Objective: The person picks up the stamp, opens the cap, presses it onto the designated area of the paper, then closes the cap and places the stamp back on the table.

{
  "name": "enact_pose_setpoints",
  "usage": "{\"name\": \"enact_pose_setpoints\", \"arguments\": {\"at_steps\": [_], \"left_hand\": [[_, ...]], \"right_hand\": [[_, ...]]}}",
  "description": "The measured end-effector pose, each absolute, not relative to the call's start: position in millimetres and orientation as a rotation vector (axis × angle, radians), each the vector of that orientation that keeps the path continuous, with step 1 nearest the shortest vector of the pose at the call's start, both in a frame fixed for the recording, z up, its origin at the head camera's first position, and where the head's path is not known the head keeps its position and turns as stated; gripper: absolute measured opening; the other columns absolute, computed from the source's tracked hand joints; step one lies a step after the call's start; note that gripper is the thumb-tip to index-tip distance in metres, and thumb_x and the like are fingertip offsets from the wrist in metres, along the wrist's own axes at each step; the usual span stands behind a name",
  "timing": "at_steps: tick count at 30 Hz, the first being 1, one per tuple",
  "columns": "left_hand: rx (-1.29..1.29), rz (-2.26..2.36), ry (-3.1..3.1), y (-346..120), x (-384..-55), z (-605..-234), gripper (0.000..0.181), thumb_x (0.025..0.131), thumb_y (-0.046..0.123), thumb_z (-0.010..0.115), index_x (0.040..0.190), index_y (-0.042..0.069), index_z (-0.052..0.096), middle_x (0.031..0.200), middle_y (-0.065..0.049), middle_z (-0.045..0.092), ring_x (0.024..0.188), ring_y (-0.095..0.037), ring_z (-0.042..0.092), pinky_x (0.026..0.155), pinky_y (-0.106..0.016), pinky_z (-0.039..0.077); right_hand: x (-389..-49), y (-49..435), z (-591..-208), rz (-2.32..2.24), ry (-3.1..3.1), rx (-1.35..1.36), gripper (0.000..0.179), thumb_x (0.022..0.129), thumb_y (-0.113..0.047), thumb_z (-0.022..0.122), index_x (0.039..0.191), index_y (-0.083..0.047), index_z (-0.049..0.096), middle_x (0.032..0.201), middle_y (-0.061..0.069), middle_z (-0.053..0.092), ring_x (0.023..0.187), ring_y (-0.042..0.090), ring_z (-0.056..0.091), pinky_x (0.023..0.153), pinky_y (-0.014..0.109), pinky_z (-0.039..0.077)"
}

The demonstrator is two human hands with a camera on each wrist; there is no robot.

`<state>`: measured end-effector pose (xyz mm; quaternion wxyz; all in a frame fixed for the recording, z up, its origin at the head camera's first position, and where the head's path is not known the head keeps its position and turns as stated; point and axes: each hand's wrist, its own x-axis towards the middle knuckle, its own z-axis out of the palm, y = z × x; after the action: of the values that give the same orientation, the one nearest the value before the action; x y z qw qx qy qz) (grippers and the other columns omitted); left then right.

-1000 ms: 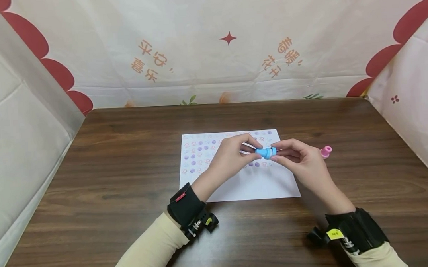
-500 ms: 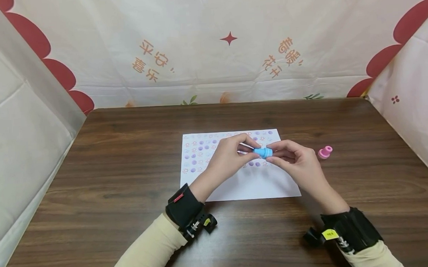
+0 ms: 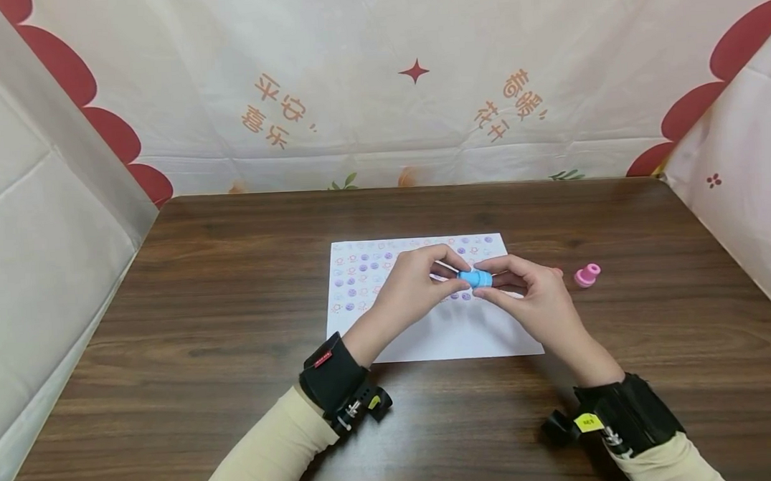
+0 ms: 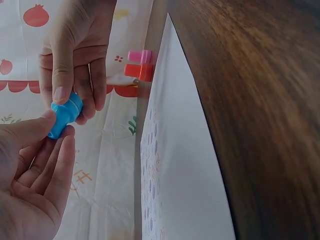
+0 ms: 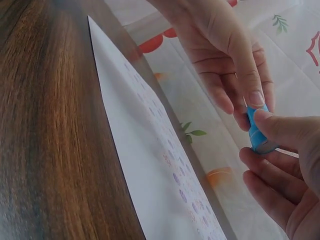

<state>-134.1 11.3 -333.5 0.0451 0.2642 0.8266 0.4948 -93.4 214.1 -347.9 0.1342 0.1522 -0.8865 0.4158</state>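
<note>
A small blue toy stamp [image 3: 475,279] is held in the air over the printed sheet, lying sideways between both hands. My left hand [image 3: 420,283] pinches its narrow handle end between thumb and fingertips. From the other side, my right hand [image 3: 538,295] pinches the wide capped end, as the stamp [image 4: 65,114] in the left wrist view also shows. The white paper [image 3: 457,341] below bears rows of small purple, red and pale blue prints on its upper part; the hands hide some of them.
To the right of the paper stands a pink stamp [image 3: 587,275] on the wooden table [image 3: 220,291]. Beside it is a red stamp [image 4: 139,71], mostly hidden by the right hand in the head view. A printed white cloth [image 3: 354,113] hangs behind the table.
One second ago, a pale band showed between the blue stamp's body and its cap; now the two sit together. My right hand has moved slightly left, and the pink stamp shows fully.
</note>
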Motion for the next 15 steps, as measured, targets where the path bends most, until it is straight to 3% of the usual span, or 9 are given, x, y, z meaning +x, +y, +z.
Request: {"name": "enact_pose_setpoints", "arguments": {"at_steps": [9,15], "left_hand": [[0.852,1.491,2.562,13,-131,-330,0.022,0.088,0.020,0.076,0.108,0.012,0.071,0.114,-0.001,0.072,0.097,-0.014,0.074,0.071,-0.014,0.055],[0.832,1.500,2.639,0,-134,-325,0.023,0.092,0.024,0.073,0.112,0.013,0.070,0.117,0.000,0.071,0.097,-0.014,0.073,0.079,-0.020,0.058]], "right_hand": [[-91,215,-344,1.046,-2.582,0.484,0.034,0.080,-0.012,0.083,0.112,-0.009,0.071,0.104,0.007,0.077,0.090,-0.008,0.066,0.083,0.003,0.048],[-91,223,-343,1.059,-2.559,0.381,0.027,0.086,-0.009,0.078,0.112,-0.005,0.069,0.100,0.013,0.077,0.085,-0.020,0.058,0.077,0.003,0.049]]}}
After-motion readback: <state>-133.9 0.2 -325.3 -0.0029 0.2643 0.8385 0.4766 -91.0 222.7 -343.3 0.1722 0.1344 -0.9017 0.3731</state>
